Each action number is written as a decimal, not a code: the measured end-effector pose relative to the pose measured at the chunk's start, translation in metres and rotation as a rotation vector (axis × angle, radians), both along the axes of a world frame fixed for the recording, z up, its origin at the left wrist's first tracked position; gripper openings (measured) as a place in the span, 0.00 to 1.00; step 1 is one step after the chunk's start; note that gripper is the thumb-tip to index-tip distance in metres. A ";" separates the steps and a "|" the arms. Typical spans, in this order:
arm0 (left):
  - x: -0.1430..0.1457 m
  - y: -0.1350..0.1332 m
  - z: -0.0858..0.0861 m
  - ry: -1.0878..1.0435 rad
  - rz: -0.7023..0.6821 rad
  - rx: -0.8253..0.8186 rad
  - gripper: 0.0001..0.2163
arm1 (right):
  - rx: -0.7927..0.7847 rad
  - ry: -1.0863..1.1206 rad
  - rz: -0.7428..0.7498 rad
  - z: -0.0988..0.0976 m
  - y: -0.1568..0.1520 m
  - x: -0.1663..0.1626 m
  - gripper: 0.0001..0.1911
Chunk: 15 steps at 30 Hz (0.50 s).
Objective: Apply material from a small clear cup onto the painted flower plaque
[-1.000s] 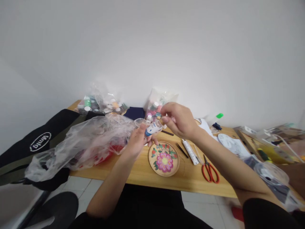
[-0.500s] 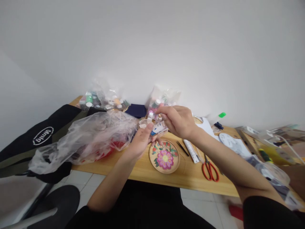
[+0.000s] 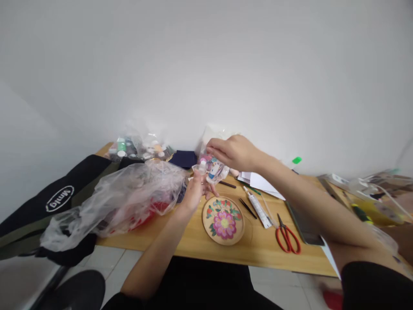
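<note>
Fingers (image 3: 212, 188) of the left hand (image 3: 192, 193) were curled part-way closed around the clear bottle (image 3: 215, 171), which sat tilted above the tabletop (image 3: 206, 252), its blue-and-white label showing. A clear cup (image 3: 195, 168) was just beside the left thumb; whether that hand gripped it too was hard to tell. The right hand (image 3: 234, 150) hung directly over the bottle, its fingers bent in close together; I cannot tell whether they held anything.

Below the hands lay a round wooden plate (image 3: 223, 220) painted with a pink flower. To its right came a slim black tool (image 3: 248, 208), a white tube (image 3: 259, 209) lying at a slant, and scissors (image 3: 285, 239) with orange-red handles toward the person. A crumpled plastic bag (image 3: 129, 193) spread left of the left hand, and dark blue cloth (image 3: 183, 159) lay near the wall (image 3: 206, 69).
</note>
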<state>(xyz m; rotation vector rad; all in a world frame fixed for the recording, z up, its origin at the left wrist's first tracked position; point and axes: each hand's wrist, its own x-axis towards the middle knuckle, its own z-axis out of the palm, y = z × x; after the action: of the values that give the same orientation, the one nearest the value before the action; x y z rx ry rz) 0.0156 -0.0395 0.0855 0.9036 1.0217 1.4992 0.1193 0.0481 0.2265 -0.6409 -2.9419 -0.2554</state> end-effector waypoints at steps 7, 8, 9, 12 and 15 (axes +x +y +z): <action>-0.015 0.004 -0.021 0.151 0.176 0.000 0.37 | 0.115 -0.234 -0.214 0.041 0.020 -0.009 0.20; -0.017 0.003 -0.022 0.183 0.202 0.007 0.36 | 0.126 -0.244 -0.232 0.039 0.021 -0.008 0.20; -0.018 0.001 -0.023 0.217 0.228 0.014 0.35 | 0.129 -0.252 -0.242 0.036 0.022 -0.006 0.20; -0.024 -0.004 -0.024 0.334 0.296 0.036 0.27 | 0.127 -0.266 -0.261 0.021 0.022 0.000 0.21; -0.030 -0.009 -0.026 0.431 0.342 0.067 0.22 | 0.148 -0.286 -0.314 -0.002 0.024 0.009 0.19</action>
<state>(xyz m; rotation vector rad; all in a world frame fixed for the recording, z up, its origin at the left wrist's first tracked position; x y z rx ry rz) -0.0149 -0.0485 0.0596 1.1759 1.5062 1.6645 0.1281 0.0722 0.2244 -1.1278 -3.0309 -0.6374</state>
